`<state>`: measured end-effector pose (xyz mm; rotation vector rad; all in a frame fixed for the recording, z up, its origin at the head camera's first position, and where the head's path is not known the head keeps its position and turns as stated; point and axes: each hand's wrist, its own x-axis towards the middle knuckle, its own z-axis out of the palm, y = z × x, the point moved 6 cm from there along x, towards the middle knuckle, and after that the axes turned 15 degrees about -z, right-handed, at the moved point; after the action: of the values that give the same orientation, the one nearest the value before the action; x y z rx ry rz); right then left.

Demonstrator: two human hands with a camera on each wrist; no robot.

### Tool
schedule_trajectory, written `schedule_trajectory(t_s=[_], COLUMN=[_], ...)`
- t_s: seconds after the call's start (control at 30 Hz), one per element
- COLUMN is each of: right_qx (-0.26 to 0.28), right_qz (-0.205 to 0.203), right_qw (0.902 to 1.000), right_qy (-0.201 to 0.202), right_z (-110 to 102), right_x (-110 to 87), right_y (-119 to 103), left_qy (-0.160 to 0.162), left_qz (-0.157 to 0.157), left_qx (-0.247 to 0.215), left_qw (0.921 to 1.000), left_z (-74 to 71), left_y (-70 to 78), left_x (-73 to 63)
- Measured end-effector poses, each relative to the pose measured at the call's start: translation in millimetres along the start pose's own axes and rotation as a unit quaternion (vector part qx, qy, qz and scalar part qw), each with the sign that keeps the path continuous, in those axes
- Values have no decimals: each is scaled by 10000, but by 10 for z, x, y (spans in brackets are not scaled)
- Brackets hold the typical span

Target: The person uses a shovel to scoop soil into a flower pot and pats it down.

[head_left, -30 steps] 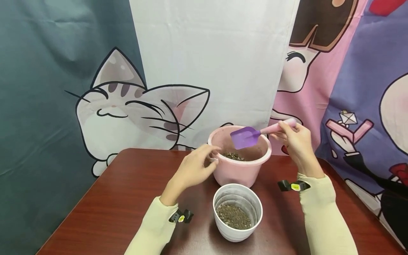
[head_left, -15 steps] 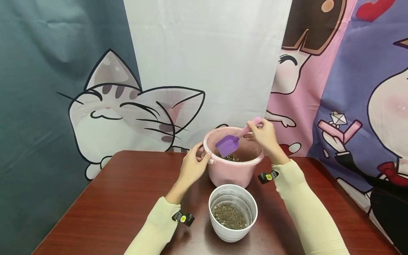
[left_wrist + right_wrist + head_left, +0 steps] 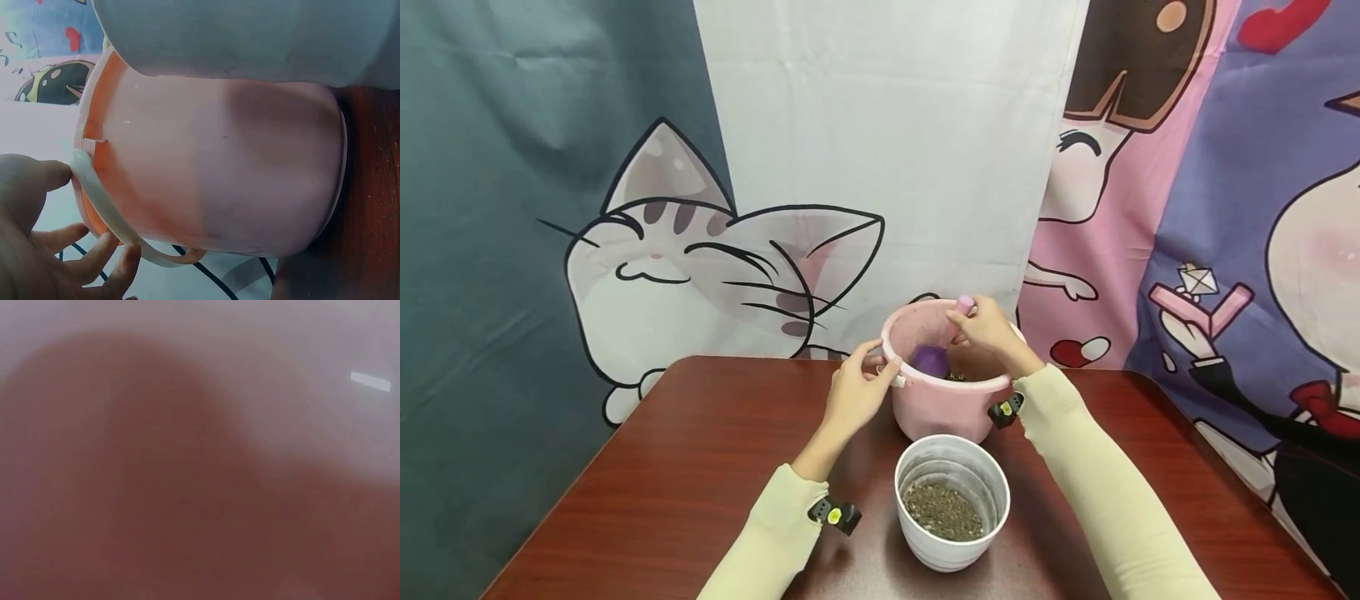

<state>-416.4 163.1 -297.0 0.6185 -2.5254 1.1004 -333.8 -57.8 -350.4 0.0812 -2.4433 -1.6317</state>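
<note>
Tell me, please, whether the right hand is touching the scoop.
Touching: the head view shows the right hand gripping the scoop by its handle, the end poking out above.

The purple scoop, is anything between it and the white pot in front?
Yes: the near wall of the pink bucket. The purple scoop, gripped by the right hand, has its blade down inside it. Nothing visible covers the open top of the white pot.

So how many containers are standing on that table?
2: the pink bucket stands toward the back, and the white pot stands in front of it. Anything directly behind the bucket would be hidden.
</note>
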Motion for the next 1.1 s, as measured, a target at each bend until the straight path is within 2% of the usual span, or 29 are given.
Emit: schedule_trajectory(t_s=[0.07, 0.2, 0.43, 0.53, 0.77, 0.97, 1.1], right_qx=[-119, 162, -219, 92, 556, 525, 910], right_qz=[-65, -50, -359, -374, 93, 553, 752], right_qw=[9998, 9994, 9951, 9929, 9919, 9926, 9886], right_qy=[-131, -306, -895, -1121, -1134, -949, -931], right_z=[36, 79, 136, 170, 188, 148, 153], right_x=[4, 8, 14, 5, -2, -28, -52], right_y=[13, 44, 16, 2, 54, 115, 123], left_qy=[3, -20, 86, 112, 68, 6, -21], left_qz=[5, 19, -54, -44, -35, -102, -104], left_qx=[18, 8, 274, 444, 398, 373, 384], left_qw=[10000, 10000, 9996, 9989, 9992, 9993, 9992], left_z=[2, 11, -13, -17, -22, -3, -3], left_y=[-11, -11, 5, 19, 31, 23, 24], left_x=[-3, -5, -18, -31, -46, -32, -29])
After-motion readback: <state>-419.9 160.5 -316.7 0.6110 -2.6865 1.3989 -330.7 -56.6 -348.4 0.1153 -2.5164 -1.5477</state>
